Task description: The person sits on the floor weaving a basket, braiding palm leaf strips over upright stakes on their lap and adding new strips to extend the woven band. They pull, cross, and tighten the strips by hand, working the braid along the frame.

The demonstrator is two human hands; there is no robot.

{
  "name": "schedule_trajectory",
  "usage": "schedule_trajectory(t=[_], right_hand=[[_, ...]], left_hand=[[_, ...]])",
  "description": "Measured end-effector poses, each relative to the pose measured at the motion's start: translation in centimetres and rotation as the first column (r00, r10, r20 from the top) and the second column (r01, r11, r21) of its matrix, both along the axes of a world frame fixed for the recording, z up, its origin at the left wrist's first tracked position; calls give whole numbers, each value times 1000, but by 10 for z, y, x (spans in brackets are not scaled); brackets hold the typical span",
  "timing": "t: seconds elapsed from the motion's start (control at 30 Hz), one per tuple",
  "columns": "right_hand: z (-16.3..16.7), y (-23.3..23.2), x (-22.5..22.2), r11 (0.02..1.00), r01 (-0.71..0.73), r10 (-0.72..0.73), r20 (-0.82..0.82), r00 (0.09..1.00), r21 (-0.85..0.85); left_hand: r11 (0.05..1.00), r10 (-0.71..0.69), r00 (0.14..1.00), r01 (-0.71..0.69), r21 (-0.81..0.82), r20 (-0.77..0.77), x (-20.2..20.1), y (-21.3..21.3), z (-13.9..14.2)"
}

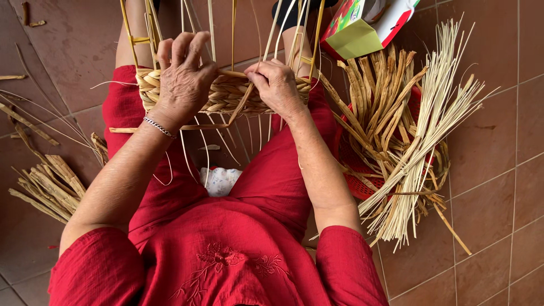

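A half-woven straw basket (226,93) rests across my knees, with loose straw uprights (211,28) rising from its braided rim. My left hand (180,76) grips the left part of the rim, fingers curled over the weave. At the rim's right part, my right hand (276,85) pinches a flat straw strand (242,105) that slants down across the woven band. I wear a red top and red trousers, and a thin bracelet (159,127) circles my left wrist.
A red plastic basket (352,164) at my right holds bundles of thin pale reeds (430,113) and wider dried straw strips (374,85). More dried strips (48,184) lie on the brown tiled floor at left. A green and red carton (362,25) stands beyond.
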State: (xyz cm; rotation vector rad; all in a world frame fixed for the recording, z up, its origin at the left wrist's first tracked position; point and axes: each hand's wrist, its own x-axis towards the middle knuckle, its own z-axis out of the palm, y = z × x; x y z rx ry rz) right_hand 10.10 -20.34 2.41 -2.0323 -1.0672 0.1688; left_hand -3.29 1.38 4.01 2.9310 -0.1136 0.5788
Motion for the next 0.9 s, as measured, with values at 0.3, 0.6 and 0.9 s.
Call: schedule_trajectory(t=[0.3, 0.6, 0.9], right_hand=[[-19, 16, -10, 962, 271, -270, -44, 962, 10], [7, -61, -33, 881, 352, -247, -328, 912, 315], [-21, -213, 5, 531, 838, -823, 160, 545, -122]], left_hand=[[943, 92, 935, -193, -271, -343, -22, 2, -31], [891, 187, 917, -310, -333, -353, -43, 31, -7], [624, 116, 880, -425, -655, -460, -66, 44, -12]])
